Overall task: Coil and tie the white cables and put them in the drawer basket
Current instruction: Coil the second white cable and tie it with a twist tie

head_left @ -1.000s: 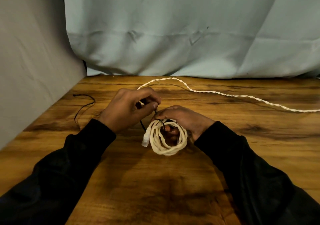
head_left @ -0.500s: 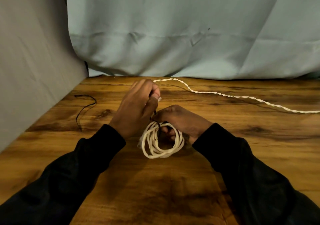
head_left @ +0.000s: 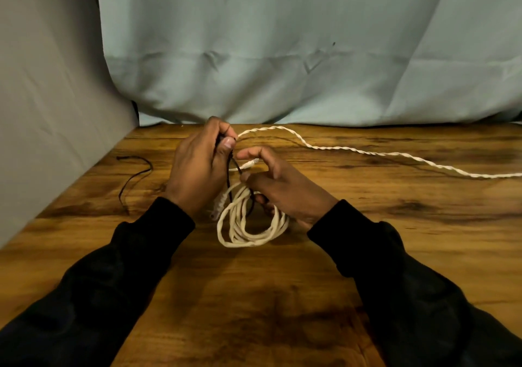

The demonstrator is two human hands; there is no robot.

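A coiled white cable (head_left: 248,225) hangs in loops just above the wooden table (head_left: 282,296). My right hand (head_left: 285,189) grips the top of the coil, its forefinger and thumb curled near a white cable end (head_left: 250,163). My left hand (head_left: 197,169) is raised beside it and pinches a thin black tie (head_left: 236,166) that runs down across the coil. A second, uncoiled twisted white cable (head_left: 353,150) lies across the table behind the hands and runs off the right edge. No drawer basket is in view.
Another black tie (head_left: 132,174) lies on the table at the left, near a grey fabric panel (head_left: 56,112). A pale blue cloth backdrop (head_left: 310,56) closes off the far edge of the table.
My left hand has risen and moved away from me, pulling the black tie upward. The coil's loops have loosened and hang longer under my right hand.
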